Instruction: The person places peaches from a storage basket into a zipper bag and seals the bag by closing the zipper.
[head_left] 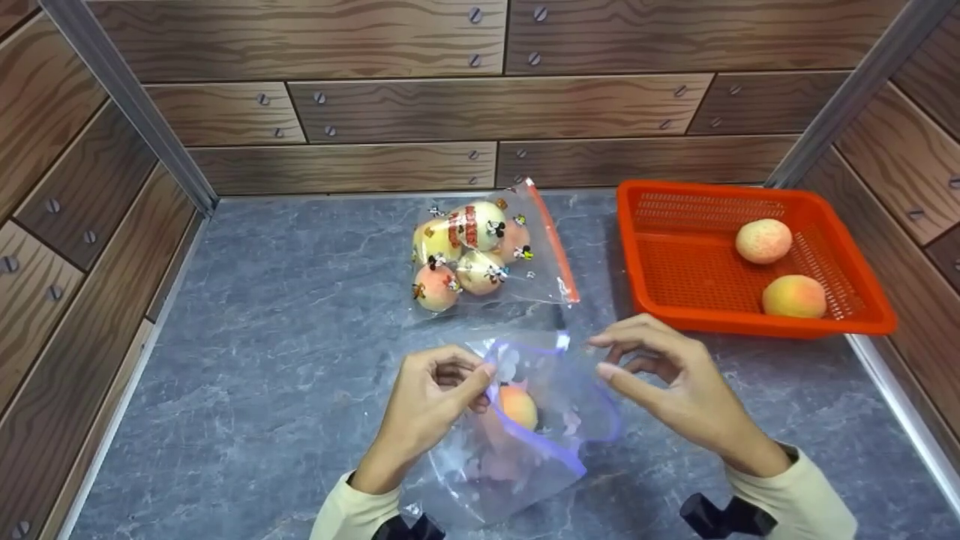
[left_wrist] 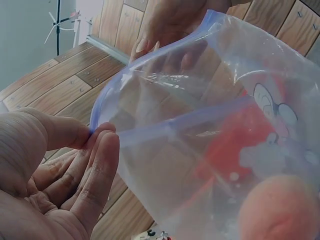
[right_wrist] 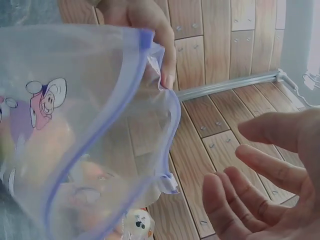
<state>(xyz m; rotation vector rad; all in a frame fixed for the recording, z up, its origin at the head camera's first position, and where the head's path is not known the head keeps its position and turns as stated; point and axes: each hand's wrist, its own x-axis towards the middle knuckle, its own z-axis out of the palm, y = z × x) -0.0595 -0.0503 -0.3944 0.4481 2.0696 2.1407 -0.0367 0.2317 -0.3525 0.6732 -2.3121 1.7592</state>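
Note:
My left hand (head_left: 429,401) pinches the purple zip edge of a clear plastic zip bag (head_left: 551,442) between thumb and fingers. The bag's mouth gapes wide, and cartoon figures are printed on its film. A peach (head_left: 519,407) lies inside; it also shows low in the left wrist view as a blurred pinkish peach (left_wrist: 280,212). To the right of the mouth is my right hand (head_left: 675,379), fingers spread and bent loosely, holding nothing. The right wrist view shows that right hand (right_wrist: 265,185) apart from the purple edge and its white slider (right_wrist: 169,184).
Behind the bag lies a second zip bag (head_left: 551,281) with a red-orange strip, holding several peaches. An orange plastic basket (head_left: 637,300) stands at the right with two peaches, one far peach (head_left: 763,241) and one near peach (head_left: 795,298). Wood-patterned panels (head_left: 397,109) enclose the grey tabletop (head_left: 262,300).

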